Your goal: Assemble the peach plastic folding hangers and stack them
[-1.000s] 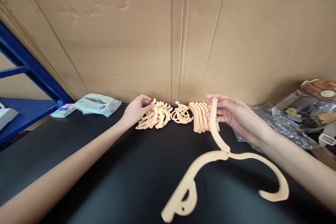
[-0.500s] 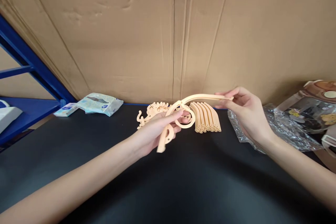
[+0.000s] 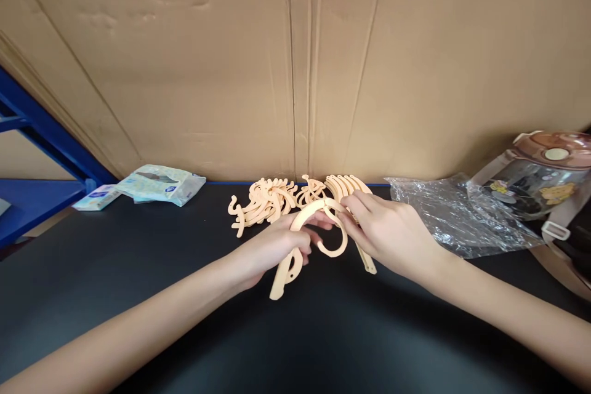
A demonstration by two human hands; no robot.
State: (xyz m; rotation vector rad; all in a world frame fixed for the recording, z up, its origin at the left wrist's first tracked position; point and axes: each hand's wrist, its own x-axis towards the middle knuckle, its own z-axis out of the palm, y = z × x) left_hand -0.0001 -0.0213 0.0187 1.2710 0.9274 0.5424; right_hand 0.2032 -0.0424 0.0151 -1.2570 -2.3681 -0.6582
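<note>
A beige plastic folding hanger is held between my two hands over the black table. It has two curved arms meeting at the top and a round hook hanging below the joint. My left hand is closed around the left arm, whose end points down toward me. My right hand grips the other arm close to the joint, and its fingers cover much of it. That arm's end shows below the right hand. Behind lie a pile of curved beige pieces, some beige hooks and a row of beige hanger arms.
Tissue packs lie at the back left, near a blue metal frame. At the right are a clear plastic bag and a strapped bottle with a brown lid. A cardboard wall stands behind the black table.
My right hand has moved left and down, from the far end of the right arm to near the joint. That arm has swung downward, and the hook has turned.
</note>
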